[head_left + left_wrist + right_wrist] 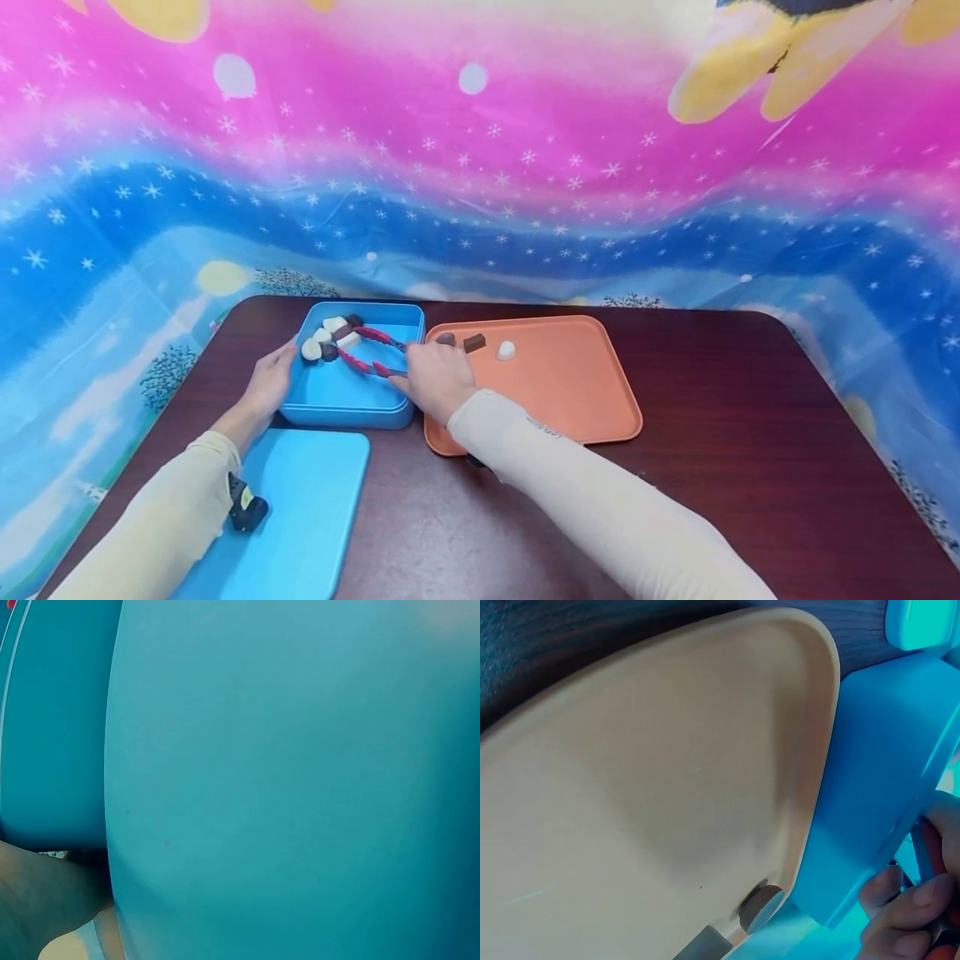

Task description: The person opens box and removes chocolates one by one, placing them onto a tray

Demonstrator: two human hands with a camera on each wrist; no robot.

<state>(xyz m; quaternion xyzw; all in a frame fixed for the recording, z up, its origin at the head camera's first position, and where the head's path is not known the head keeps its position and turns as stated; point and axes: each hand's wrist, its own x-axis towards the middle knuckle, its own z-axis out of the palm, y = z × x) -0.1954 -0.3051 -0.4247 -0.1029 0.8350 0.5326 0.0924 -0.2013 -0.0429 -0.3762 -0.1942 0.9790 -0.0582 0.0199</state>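
Observation:
My right hand (441, 377) grips a pair of tongs (375, 367) with red tips, which reach into the blue box (352, 392). The tips stand apart around a small group of white and dark brown chocolate-like pieces (322, 335) in the box's far left corner. In the right wrist view, curled fingers (911, 907) wrap the tongs' handles. My left hand (270, 379) lies against the outside of the box's left wall, its fingers fairly straight along it. The left wrist view shows part of that hand (45, 896) by the box wall.
An orange tray (562, 392) stands right of the box, bearing a dark rounded piece (446, 339), a brown block (474, 342) and a white piece (506, 350). A blue lid (315, 500) lies flat in front of the box. A patterned cloth (480, 200) hangs behind the table.

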